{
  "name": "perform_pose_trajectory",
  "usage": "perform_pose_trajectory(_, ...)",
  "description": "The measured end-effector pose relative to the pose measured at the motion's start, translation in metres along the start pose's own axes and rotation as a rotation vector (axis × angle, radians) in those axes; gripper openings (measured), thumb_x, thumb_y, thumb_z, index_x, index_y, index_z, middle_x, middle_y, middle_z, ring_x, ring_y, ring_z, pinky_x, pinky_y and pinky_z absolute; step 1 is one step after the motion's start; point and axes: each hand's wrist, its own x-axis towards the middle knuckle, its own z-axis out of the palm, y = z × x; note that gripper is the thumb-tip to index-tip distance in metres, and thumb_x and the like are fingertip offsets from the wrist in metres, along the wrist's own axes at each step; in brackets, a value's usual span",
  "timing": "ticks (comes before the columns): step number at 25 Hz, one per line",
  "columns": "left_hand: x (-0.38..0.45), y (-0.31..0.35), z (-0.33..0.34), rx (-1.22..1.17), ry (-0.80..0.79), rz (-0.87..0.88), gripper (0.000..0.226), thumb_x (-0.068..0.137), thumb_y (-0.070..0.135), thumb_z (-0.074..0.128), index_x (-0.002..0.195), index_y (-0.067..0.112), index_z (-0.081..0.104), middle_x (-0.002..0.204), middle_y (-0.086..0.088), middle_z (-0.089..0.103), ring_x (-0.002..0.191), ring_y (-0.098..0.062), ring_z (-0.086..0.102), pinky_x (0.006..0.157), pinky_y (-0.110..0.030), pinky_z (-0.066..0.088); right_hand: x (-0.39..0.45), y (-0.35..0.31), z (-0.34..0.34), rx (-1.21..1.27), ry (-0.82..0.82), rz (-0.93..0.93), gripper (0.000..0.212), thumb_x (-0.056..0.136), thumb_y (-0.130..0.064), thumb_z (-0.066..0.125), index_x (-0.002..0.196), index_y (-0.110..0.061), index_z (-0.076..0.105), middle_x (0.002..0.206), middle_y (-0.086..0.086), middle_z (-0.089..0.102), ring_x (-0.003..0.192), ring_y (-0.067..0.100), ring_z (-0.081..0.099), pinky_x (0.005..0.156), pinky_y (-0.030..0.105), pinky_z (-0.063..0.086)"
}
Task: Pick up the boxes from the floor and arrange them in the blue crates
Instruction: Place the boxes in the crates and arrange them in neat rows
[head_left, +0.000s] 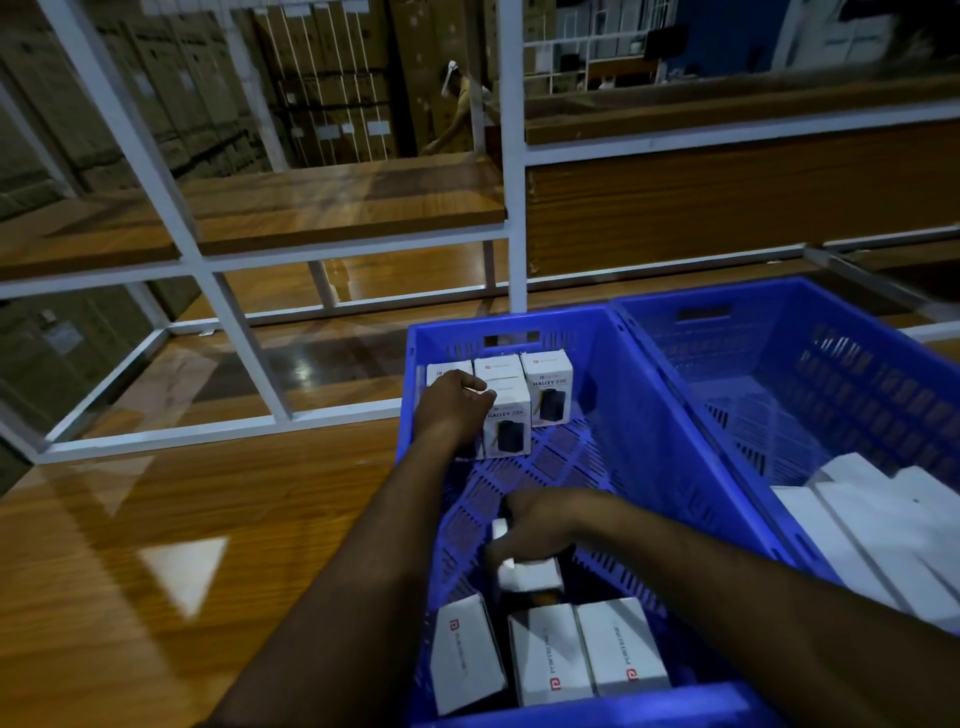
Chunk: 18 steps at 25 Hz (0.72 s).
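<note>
1. Because the boxes are being packed in rows, the left hand (454, 402) presses a standing box (506, 423) against the left crate's (670, 415) far wall.
2. The right hand (540, 525) grips another box (527, 574) mid-crate, near three lying boxes (550, 654).

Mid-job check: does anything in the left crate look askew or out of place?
Mostly tidy. The far row of boxes stands upright against the left crate wall. At the near end, the leftmost box leans askew beside two straighter ones. No damage visible.
</note>
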Motion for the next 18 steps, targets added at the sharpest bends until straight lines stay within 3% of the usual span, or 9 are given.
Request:
perform_pose_trajectory(3,-0.001,-0.002,0.001,-0.064,-0.027,-0.020,0.015,0.092,0.033,0.069,0.102,0.022,0.065,0.101,-0.002,0.074,0.097,-0.020,0.070,0.090,-0.044,0.057,0.001,0.018,-0.021,0.296,0.098,0.025,0.056,0.084,-0.044,0.066,0.130,-0.013,0.056,0.120,0.005,0.058,0.099,0.021,0.058,0.095,0.043,0.054)
perform_pose_trajectory(5,-0.001,-0.004,0.002,-0.105,-0.050,-0.044,0.017,0.091,0.034,0.070,0.101,0.020,0.066,0.096,-0.001,0.074,0.093,-0.020,0.071,0.088,-0.045,0.059,-0.003,0.029,-0.038,0.494,0.182,0.025,0.038,0.089,-0.034,0.064,0.118,-0.009,0.059,0.099,0.004,0.056,0.082,0.018,0.055,0.075,0.037,0.053)
perform_pose_trajectory(7,-0.002,-0.003,0.002,-0.116,-0.091,-0.062,0.022,0.091,0.037,0.070,0.103,0.018,0.068,0.095,-0.002,0.074,0.093,-0.021,0.071,0.086,-0.044,0.060,-0.007,0.039,-0.051,0.667,0.261,0.038,0.027,0.090,-0.028,0.062,0.109,-0.010,0.056,0.091,0.003,0.052,0.074,0.017,0.050,0.060,0.031,0.042)
perform_pose_trajectory(10,-0.006,0.003,0.000,-0.052,-0.117,-0.068,0.034,0.092,0.050,0.065,0.101,0.017,0.069,0.099,-0.002,0.073,0.096,-0.024,0.069,0.085,-0.037,0.055,-0.003,0.050,-0.062,0.884,0.392,0.036,0.016,0.088,-0.021,0.061,0.084,-0.012,0.048,0.079,0.008,0.046,0.071,0.022,0.044,0.063,0.032,0.035)
perform_pose_trajectory(14,-0.015,0.013,-0.005,-0.038,-0.177,-0.110,0.049,0.094,0.064,0.051,0.083,0.017,0.063,0.097,-0.008,0.070,0.096,-0.029,0.067,0.087,-0.038,0.056,0.005,0.053,-0.070,1.264,0.523,-0.034,0.008,0.086,-0.013,0.054,0.093,-0.011,0.054,0.093,0.017,0.056,0.084,0.028,0.053,0.072,0.039,0.043)
perform_pose_trajectory(18,-0.025,0.020,-0.006,-0.368,-0.317,-0.142,0.047,0.095,0.057,0.055,0.108,0.013,0.066,0.102,-0.011,0.073,0.094,-0.025,0.070,0.083,-0.043,0.063,0.008,0.057,-0.072,1.456,0.517,-0.029,0.031,0.085,-0.012,0.052,0.113,-0.007,0.066,0.109,0.013,0.067,0.092,0.030,0.060,0.074,0.042,0.049)
